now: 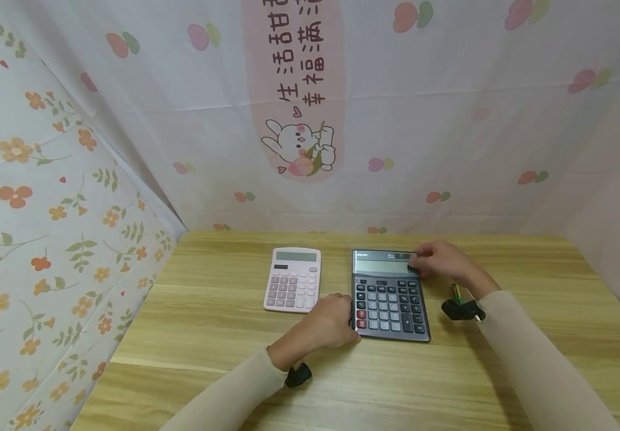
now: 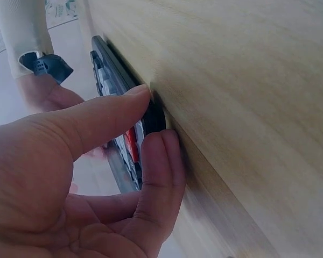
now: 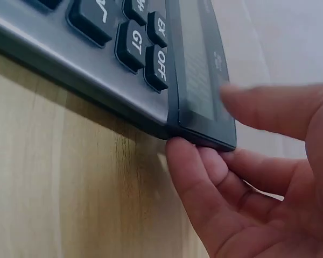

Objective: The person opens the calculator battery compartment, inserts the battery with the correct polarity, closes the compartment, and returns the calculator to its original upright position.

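A large dark grey desk calculator lies face up on the wooden table, with red keys at its lower left. My left hand grips its lower left edge; in the left wrist view the thumb and bent fingers meet the rim. At the upper right corner, my right hand holds the calculator. The right wrist view has the fingers against its side and the thumb by the display. A smaller pale pink calculator lies left of it, near my left hand.
The wooden table runs back to a white printed curtain. A floral cloth hangs along the left side. Black wrist devices sit below both sleeves.
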A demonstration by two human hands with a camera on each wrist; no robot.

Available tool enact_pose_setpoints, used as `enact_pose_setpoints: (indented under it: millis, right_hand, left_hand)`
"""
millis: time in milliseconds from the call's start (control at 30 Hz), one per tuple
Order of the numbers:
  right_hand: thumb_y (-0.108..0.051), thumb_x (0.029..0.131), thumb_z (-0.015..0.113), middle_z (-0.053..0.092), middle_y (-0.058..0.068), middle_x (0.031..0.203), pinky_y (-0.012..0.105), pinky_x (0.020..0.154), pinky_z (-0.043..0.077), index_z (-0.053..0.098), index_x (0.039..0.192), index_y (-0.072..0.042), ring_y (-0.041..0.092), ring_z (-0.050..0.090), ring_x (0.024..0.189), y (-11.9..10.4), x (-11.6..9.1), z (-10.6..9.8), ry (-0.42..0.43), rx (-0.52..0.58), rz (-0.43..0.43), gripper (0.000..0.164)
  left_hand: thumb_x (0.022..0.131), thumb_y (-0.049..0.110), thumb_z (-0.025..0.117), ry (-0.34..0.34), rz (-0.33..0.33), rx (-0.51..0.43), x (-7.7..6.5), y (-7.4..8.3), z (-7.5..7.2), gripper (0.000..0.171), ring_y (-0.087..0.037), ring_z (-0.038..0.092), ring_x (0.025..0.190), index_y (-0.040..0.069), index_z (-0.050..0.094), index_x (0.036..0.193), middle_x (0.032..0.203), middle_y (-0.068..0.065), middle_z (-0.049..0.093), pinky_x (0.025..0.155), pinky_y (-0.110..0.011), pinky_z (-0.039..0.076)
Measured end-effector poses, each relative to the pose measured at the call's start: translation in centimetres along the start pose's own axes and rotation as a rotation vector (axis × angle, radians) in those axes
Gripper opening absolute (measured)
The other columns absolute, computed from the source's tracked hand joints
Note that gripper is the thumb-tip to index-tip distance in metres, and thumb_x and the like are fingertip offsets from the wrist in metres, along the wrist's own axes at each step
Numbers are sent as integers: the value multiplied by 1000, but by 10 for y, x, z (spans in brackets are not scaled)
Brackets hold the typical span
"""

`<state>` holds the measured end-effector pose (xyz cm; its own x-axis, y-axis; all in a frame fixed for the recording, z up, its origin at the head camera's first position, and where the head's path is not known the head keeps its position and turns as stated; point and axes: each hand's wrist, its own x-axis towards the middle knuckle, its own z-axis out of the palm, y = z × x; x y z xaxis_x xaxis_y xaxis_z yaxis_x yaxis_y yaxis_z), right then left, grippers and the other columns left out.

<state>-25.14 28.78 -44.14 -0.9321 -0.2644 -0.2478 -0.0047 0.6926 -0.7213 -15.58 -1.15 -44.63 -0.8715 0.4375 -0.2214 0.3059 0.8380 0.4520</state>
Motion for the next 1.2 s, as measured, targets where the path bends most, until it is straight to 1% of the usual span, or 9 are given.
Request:
enact_pose_setpoints:
  millis: [100,200,333,467,600,800,933,1033,1200]
  right_hand:
    - [-26,100,77,72,15,111,55,100,49,59,145,15,31,67,102,0,-4,1,1,-23,-37,63]
    - [-22,94,83,68,13,107,45,91,47,62,142,13,30,61,100,-1,-9,2,8,-26,-74,63]
    - [-17,90,87,69,16,111,41,88,49,59,145,15,32,62,101,-1,-13,4,20,-13,-92,69]
    - [-16,91,87,68,21,117,44,89,51,53,150,16,34,62,104,-1,-17,8,32,-9,-81,75]
    - [-18,92,86,68,20,119,45,88,50,55,150,13,35,62,105,0,-19,13,52,-23,-75,72]
    - [-19,95,83,68,21,119,48,89,50,53,152,13,36,64,107,2,-25,18,77,-14,-76,72]
    - [-18,97,82,68,21,119,45,87,52,52,153,13,36,65,107,5,-30,21,85,0,-97,71]
    - [-17,97,82,68,20,117,42,83,54,54,152,12,35,66,105,5,-34,24,90,10,-115,69]
    - [-16,97,81,67,22,119,40,80,55,50,154,15,36,67,105,6,-39,28,97,27,-106,72]
  left_hand:
    - [79,23,99,12,23,11,1,-3,3,47,-17,59,82,0,72,110,94,-5,66,72,-32,53]
    - [80,25,98,13,33,7,0,-3,3,46,-17,59,82,1,72,109,93,-5,66,73,-33,53]
    - [80,27,98,16,34,-5,0,-4,2,47,-17,59,83,1,72,110,94,-4,66,74,-33,53]
    - [79,25,98,16,33,-14,-2,-3,1,45,-17,59,82,1,72,107,93,-4,66,73,-33,53]
    - [81,26,96,28,44,-13,-4,-3,0,41,-16,58,81,2,71,104,90,-2,64,71,-32,52]
    - [96,31,85,35,46,-63,-3,-4,0,31,-15,59,76,4,70,102,86,-1,64,66,-30,51]
    - [101,35,80,64,74,-75,12,-19,18,31,-14,57,73,6,70,101,83,1,62,63,-30,49]
    - [100,33,81,69,72,-64,10,-17,15,30,-13,57,74,6,70,101,83,2,62,64,-29,49]
    - [100,29,81,68,70,-56,-2,-5,0,29,-15,59,77,2,70,103,87,-2,65,67,-30,50]
